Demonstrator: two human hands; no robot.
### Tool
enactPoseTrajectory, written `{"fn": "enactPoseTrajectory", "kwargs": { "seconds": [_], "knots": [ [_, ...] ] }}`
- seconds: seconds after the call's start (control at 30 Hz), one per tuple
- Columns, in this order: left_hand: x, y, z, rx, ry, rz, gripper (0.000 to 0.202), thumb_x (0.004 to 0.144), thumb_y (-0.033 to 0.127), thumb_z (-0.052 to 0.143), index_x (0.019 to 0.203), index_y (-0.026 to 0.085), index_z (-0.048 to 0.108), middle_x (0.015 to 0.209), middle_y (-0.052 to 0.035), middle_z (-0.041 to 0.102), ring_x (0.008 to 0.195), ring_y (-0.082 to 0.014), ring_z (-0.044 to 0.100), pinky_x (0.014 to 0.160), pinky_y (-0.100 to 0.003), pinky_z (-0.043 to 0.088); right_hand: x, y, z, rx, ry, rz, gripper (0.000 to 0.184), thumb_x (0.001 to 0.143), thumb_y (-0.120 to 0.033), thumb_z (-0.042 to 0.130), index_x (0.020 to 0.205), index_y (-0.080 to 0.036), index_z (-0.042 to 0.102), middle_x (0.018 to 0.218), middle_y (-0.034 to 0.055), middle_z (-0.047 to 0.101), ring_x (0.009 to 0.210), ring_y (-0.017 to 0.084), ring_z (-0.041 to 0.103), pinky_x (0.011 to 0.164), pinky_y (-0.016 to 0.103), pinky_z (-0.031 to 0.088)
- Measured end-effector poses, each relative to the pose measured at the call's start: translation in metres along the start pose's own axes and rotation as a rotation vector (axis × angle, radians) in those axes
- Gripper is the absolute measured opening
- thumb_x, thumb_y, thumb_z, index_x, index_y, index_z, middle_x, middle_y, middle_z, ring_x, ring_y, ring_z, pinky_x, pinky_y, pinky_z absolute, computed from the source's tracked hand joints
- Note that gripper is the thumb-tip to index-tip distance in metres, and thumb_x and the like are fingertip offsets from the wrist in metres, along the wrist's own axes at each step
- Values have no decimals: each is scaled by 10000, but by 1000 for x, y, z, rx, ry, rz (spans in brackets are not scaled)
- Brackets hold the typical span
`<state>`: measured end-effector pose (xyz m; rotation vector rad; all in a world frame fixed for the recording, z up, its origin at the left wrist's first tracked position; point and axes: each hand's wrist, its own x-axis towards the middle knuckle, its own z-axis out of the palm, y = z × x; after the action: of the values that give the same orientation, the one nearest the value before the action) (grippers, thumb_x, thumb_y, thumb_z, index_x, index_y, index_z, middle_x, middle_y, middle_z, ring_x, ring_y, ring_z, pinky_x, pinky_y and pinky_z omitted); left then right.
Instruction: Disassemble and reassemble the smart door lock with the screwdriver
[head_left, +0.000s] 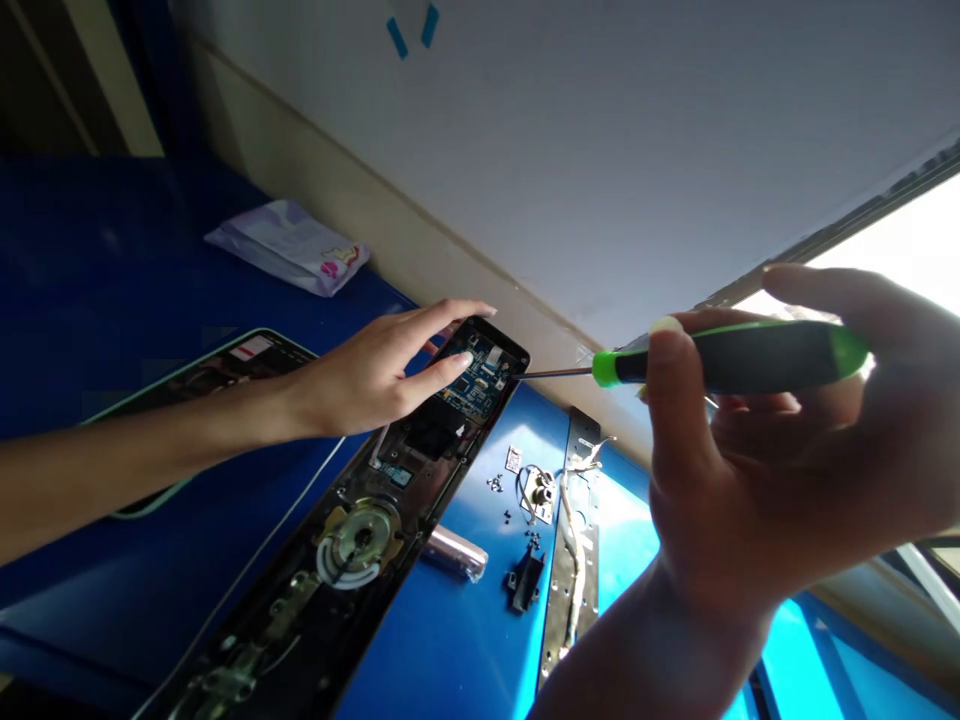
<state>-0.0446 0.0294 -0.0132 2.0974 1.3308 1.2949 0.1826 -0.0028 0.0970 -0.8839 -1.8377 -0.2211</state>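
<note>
- A pale wall (600, 150) fills the upper view, standing behind the work and slanting down to the right.
- A blue table (75, 260) spreads below it, dark on the left and glaring with light on the right.
- A bright window (919, 235) shows at the right edge.
- A long black housing (420, 480) lies diagonally across the middle of the table, its inside facing up, with a round metal disc (363, 535) partway along.
- The right hand (780, 480), nearest the camera, is curled round a screwdriver, thumb along the grip, other fingers beneath, and one finger raised above the handle.
- The left hand (382, 370) reaches in from the left, back upward and partly curled; it has hold of the housing's far end, thumb over the circuit board and fingers over the far edge.
- A black panel with a pale green rim (255, 365) lies under the left forearm.
- A metal strip (556, 590) carrying a cable lies right of the housing.
- A pale packet (292, 245) rests near the wall.
- The screwdriver (772, 358), green and black, points left, its tip at the housing's edge beside the circuit board (480, 388).
- A black plastic piece (527, 580) and tiny screws (495, 483) lie between housing and strip.
</note>
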Motion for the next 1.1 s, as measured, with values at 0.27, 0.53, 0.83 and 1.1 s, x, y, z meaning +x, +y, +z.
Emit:
{"fn": "enactPoseTrajectory", "kwargs": {
  "seconds": [0.27, 0.53, 0.83, 1.1],
  "knots": [
    [-22, -5, -1, -132, -27, -58, 531, 1026, 322, 567, 1548, 263, 487, 1553, -114, 601, 1329, -306, 658, 1049, -405, 611, 3, 3, 8, 33, 2, -68, 538, 874, -226, 791, 1352, -439, 664, 1433, 58, 642, 1049, 441, 779, 616, 501, 658],
    [-35, -10, 4, -340, -90, -76, 486, 1074, 333, 519, 1557, 294, 475, 1555, -81, 602, 1379, -293, 624, 1228, -469, 477, 5, 3, 20, 146, 103, 74, 396, 887, -233, 816, 1251, -360, 728, 1108, 79, 727, 953, 339, 782, 589, 456, 640],
    [-40, -10, 7, -434, -42, -121, 434, 1079, 307, 533, 1512, 293, 520, 1533, -77, 616, 1367, -258, 631, 1149, -405, 544, 4, -10, 32, -107, 209, 78, 326, 859, -291, 876, 1142, -333, 719, 909, 12, 745, 775, 241, 747, 676, 427, 582],
    [-42, -15, 12, -522, -20, -140, 420, 1081, 314, 545, 1501, 304, 535, 1556, -74, 593, 1432, -254, 586, 1215, -424, 496, 6, -14, 37, 91, 129, 137, 387, 914, -223, 787, 1250, -382, 681, 934, -1, 730, 908, 257, 780, 725, 421, 611]
  ]
}}
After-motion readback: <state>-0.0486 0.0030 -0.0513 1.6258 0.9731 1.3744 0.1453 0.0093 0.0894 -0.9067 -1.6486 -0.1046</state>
